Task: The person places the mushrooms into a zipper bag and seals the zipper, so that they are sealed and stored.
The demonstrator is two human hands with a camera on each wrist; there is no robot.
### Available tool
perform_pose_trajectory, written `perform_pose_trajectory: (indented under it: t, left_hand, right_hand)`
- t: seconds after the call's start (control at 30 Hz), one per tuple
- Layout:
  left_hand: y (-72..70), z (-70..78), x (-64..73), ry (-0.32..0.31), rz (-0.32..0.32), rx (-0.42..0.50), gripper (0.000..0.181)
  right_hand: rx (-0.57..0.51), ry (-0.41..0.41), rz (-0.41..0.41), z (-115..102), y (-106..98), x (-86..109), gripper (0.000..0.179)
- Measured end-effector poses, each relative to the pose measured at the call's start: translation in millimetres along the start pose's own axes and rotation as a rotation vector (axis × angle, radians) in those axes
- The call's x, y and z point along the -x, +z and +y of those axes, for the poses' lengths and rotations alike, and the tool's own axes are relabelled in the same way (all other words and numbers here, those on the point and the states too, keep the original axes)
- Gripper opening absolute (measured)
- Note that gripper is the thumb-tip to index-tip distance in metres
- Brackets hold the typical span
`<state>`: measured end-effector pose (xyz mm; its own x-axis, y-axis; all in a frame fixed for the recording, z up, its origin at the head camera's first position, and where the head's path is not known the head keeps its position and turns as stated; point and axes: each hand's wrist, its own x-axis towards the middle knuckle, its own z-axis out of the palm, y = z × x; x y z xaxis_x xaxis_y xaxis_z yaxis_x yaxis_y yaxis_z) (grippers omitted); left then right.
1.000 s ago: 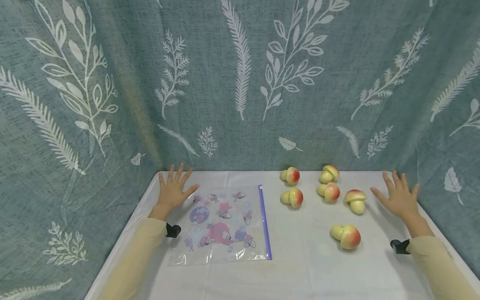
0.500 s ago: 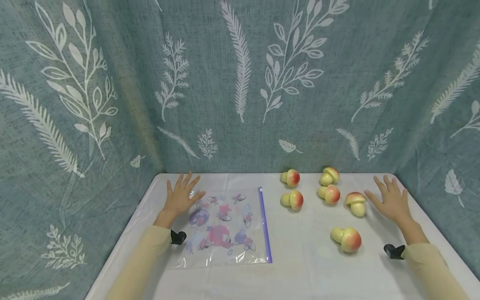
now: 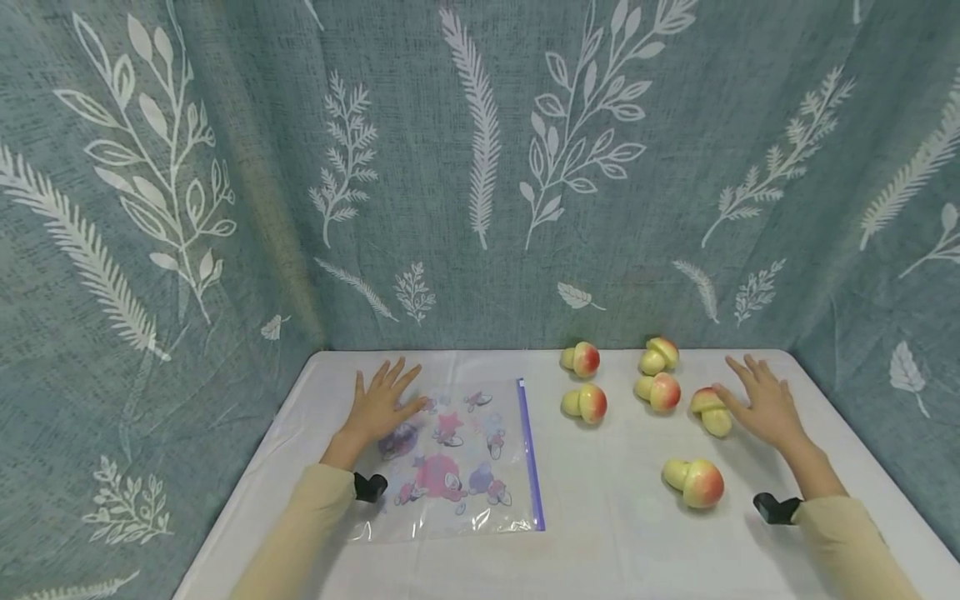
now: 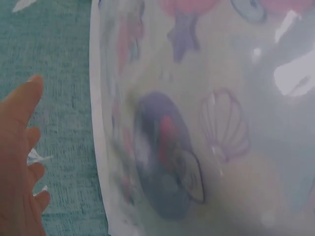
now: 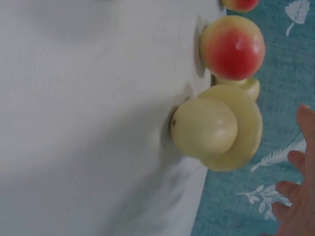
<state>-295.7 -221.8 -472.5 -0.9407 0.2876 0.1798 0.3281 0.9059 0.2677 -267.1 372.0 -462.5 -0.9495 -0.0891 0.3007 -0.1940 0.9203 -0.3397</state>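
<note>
My left hand [image 3: 375, 412], fingers spread, is over the upper left corner of a clear zip bag [image 3: 480, 450] printed with pink and purple sea-themed figures. The bag lies flat, its blue zip strip along the right side. My right hand [image 3: 767, 410] also has spread fingers and holds nothing; its thumb overlaps a toy mushroom [image 3: 715, 417] in the head view. The right wrist view shows that mushroom's pale stem [image 5: 204, 128] toward the camera. Nearer the front lies a larger toy mushroom [image 3: 697, 483] with a red and yellow cap.
More toy mushrooms lie near the back: one [image 3: 581, 359] at the rear, another [image 3: 587, 403] before it, and a pair [image 3: 658, 392] to their right. A white cloth covers the table [image 3: 600, 550]. Green leaf-patterned curtains [image 3: 450, 167] enclose the back and sides.
Both hands have moved inward and slightly toward the front, the left farther over the bag, the right up to the nearest mushroom. The bag and mushrooms stay in place.
</note>
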Motion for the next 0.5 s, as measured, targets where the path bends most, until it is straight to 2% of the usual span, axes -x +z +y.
perform_pose_trajectory:
  t: [0.27, 0.5]
  left_hand:
    - [1.8, 13.9, 3.3, 0.031, -0.008, 0.04, 0.066]
    - [2.8, 28.5, 5.8, 0.04, -0.022, 0.072, 0.066]
  right_hand:
    - [-0.057, -0.034, -0.016, -16.1, -2.0, 0.3, 0.063]
    - [-0.063, -0.053, -0.018, -32.0, -1.3, 0.8, 0.063]
